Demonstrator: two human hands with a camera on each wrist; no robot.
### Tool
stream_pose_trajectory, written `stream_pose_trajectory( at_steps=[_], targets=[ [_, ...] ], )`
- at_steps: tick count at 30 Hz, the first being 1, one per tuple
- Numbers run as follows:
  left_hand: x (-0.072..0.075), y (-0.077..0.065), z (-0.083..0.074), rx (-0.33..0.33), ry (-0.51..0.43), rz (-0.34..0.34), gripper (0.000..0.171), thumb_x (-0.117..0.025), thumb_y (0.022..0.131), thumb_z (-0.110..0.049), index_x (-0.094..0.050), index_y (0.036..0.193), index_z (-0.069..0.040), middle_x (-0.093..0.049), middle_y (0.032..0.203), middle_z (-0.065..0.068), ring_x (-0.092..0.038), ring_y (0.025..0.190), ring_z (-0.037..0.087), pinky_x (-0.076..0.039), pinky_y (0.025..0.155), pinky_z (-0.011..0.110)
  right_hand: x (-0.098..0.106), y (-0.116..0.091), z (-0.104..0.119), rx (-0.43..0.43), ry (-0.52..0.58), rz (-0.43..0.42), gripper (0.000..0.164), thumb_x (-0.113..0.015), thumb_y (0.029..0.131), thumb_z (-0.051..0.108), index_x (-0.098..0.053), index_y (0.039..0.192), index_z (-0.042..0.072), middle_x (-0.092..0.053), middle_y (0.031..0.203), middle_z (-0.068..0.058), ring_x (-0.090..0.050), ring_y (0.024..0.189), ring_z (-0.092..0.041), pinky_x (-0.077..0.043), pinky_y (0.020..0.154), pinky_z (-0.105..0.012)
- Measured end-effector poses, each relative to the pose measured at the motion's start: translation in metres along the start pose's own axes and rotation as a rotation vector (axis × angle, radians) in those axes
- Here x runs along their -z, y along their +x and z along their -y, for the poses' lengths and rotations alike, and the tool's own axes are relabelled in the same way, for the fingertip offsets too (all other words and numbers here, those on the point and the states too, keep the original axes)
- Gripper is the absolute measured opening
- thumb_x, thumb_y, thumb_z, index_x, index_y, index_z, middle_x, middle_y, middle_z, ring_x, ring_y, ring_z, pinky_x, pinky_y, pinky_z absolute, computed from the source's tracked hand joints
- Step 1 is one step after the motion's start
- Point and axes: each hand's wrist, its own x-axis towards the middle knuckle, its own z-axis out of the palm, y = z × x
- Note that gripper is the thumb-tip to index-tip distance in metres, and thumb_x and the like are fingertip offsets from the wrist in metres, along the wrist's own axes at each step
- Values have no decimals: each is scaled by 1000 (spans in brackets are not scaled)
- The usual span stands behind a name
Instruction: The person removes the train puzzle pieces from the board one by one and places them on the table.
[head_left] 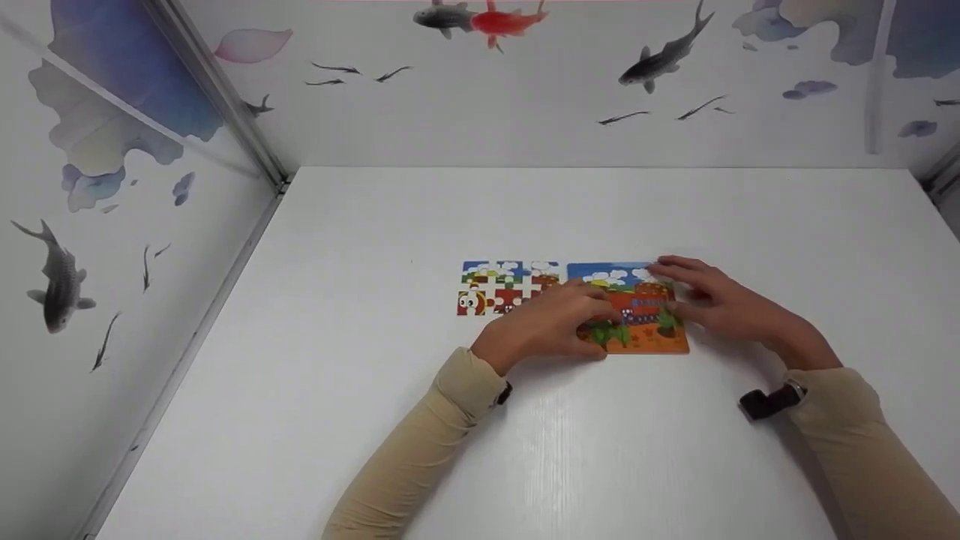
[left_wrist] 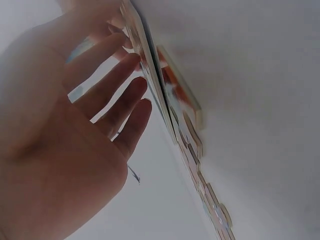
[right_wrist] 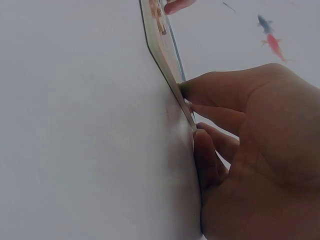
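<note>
A colourful jigsaw puzzle board (head_left: 646, 342) lies on the white table, its picture showing blue sky, white clouds and orange ground. Over its left part reaches my left hand (head_left: 546, 324), palm down, with loosely bent fingers at the board and the thumb by its front edge. The left wrist view shows these fingers spread beside the board's side. At the right end, my right hand (head_left: 721, 300) holds the board's far right corner between thumb and fingers. Several puzzle pieces (head_left: 472, 301) lie just left of the board, some hidden behind my left hand.
The white table (head_left: 360, 360) extends around the puzzle on all sides. A white back panel (head_left: 510, 127) with painted fish stands behind it, and a similar side panel (head_left: 187, 247) rises on the left. Dark straps show at both wrists.
</note>
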Motion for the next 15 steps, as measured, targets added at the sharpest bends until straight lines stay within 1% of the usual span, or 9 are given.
stream_pose_trajectory(
  at_steps=[4,10,12,15],
  targets=[
    [0,1,0,14,-11,5,46,-82,99,-36,-72,141,-21,-65,146,0,-56,139,18,-44,123,34,0,0,1,-9,-6,-2,61,-61,111,22,-41,169,21,-19,180,-15,-20,162,-49,-33,124,-71],
    [0,2,1,14,-15,-2,45,-83,98,-37,-74,138,-19,-66,141,0,-58,133,16,-47,118,32,-1,2,-2,15,2,-2,60,-62,111,19,-42,168,16,-19,180,-19,-19,162,-51,-33,123,-73],
    [0,3,0,24,-10,0,46,-82,98,-39,-73,139,-20,-66,142,-1,-57,132,16,-47,118,32,-1,2,-3,17,4,-1,60,-62,111,19,-42,168,15,-19,180,-19,-19,162,-51,-33,124,-73],
    [0,7,-3,54,25,1,52,-80,99,-44,-69,145,-21,-66,141,-1,-57,128,16,-49,114,32,-1,2,-4,21,6,1,60,-61,111,18,-42,168,16,-19,180,-20,-20,162,-50,-32,124,-73]
  ],
)
